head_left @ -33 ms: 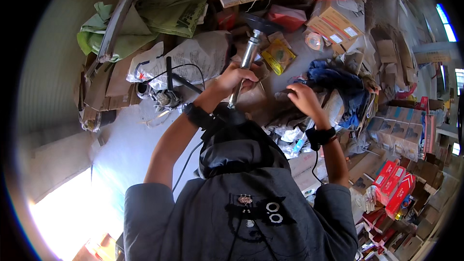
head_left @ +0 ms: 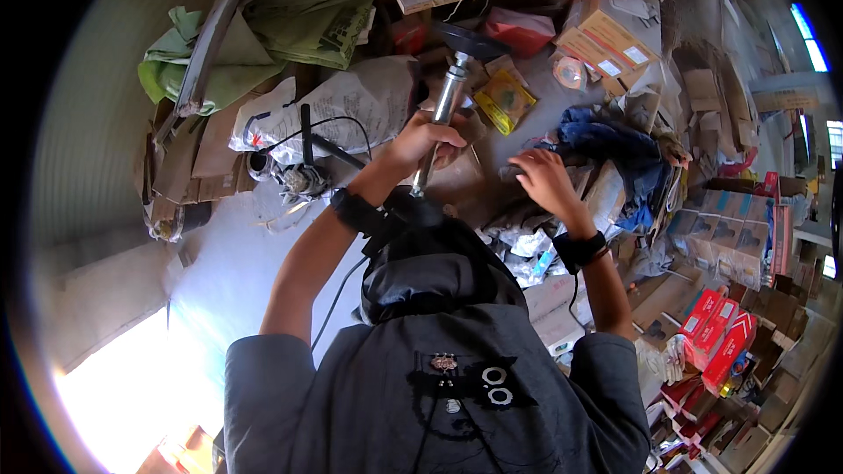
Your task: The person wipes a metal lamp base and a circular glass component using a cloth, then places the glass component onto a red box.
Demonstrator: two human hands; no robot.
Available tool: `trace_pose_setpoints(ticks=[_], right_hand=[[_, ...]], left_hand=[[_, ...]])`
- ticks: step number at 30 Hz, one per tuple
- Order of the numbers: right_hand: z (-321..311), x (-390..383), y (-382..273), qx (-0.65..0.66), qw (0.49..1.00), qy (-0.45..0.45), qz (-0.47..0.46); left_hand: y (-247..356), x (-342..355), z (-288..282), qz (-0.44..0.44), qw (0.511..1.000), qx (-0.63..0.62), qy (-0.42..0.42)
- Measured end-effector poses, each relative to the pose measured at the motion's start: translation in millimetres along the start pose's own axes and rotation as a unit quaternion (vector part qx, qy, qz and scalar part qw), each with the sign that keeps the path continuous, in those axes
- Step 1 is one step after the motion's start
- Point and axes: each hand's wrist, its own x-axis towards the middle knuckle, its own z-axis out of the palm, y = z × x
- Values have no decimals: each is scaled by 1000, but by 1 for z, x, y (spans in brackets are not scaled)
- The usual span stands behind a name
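Left grip (head_left: 426, 142) around a silver rod (head_left: 450, 92), right grip (head_left: 546, 179) loosely bent, hold unclear, near a printed yellow packet (head_left: 506, 102).

Grips a silver metal tube (head_left: 450, 95) in the left hand (head_left: 426, 140), with a black disc (head_left: 471, 42) beyond that hand and a white sack (head_left: 351, 110) to its left. Holds the right hand (head_left: 546, 180) apart from the tube, near blue cloth (head_left: 606, 136) to its right.
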Motion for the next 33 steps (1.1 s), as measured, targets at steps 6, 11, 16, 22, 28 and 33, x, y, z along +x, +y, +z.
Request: trace_pose_setpoints(ticks=[6,11,16,22,28,33], right_hand=[[-21,25,-43,8,993,102,-53],[-2,27,-40,-17,999,25,-12],[68,26,-16,111,991,-43,58],[104,55,-20,518,836,3,182],[95,41,-8,672,677,14,301],[25,23,-21,227,940,-16,255]], left_hand=[[12,-10,1,17,998,54,24],[10,-10,2,47,993,106,23],[5,-12,9,36,993,116,12],[4,-17,14,28,997,76,7],[9,-23,5,88,989,87,79],[8,-23,-25,86,977,120,157]])
